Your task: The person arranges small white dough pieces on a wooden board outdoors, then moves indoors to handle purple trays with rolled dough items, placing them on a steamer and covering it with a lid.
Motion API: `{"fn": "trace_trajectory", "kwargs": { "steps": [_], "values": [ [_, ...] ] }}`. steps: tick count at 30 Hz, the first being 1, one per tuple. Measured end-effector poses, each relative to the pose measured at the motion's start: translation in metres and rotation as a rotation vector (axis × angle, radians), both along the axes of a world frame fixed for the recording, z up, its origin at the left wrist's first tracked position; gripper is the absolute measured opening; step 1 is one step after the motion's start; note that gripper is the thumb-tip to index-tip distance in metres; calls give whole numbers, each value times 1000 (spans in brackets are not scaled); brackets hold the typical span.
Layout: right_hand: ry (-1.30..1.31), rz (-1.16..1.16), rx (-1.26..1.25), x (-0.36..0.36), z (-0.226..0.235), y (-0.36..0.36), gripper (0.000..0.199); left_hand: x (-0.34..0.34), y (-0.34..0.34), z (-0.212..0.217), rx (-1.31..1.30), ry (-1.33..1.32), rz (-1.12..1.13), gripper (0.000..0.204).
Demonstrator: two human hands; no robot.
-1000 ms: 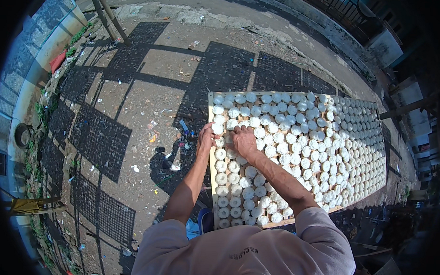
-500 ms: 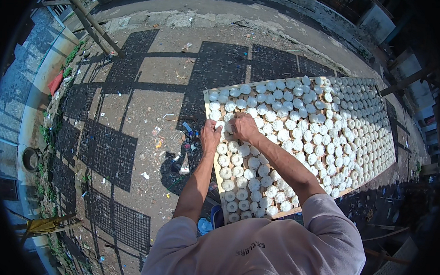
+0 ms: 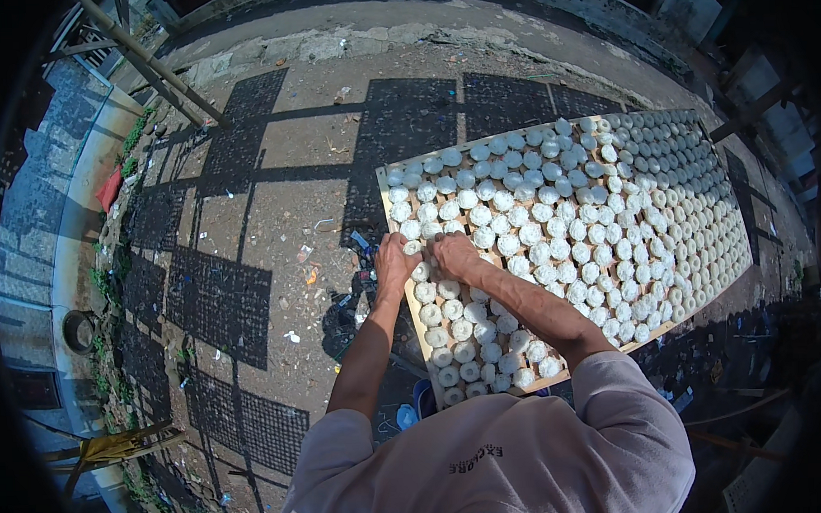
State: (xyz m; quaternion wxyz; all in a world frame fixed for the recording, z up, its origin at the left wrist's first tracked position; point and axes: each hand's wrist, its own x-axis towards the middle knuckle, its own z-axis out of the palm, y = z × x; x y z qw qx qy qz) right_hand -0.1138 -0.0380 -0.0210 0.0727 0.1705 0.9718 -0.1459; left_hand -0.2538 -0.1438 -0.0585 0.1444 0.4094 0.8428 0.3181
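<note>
White round pieces (image 3: 559,249) on wooden tray (image 3: 542,384), with left hand (image 3: 394,264) and right hand (image 3: 457,258) curled near edge; cannot tell if pinching.

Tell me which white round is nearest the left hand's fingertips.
The white round in the gap between left hand and right hand, at the left fingertips; its column neighbours sit farther up or down the tray.

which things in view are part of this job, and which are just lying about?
In the job:
left hand
right hand
white round pieces
wood-edged rack

Apparently just lying about:
dark tyre
red sheet
orange scrap
white scrap
</note>
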Motion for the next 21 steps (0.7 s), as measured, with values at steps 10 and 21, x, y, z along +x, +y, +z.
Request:
{"fn": "trace_trajectory", "kwargs": {
  "steps": [10, 21],
  "values": [
    [203, -171, -196, 11, 4, 14, 33, -3, -9, -8, 33, -95, -10, 28],
    [170, -159, 198, -2, 1, -59, 40, -7, -14, -23, 116, -398, 284, 31]
  ]
}}
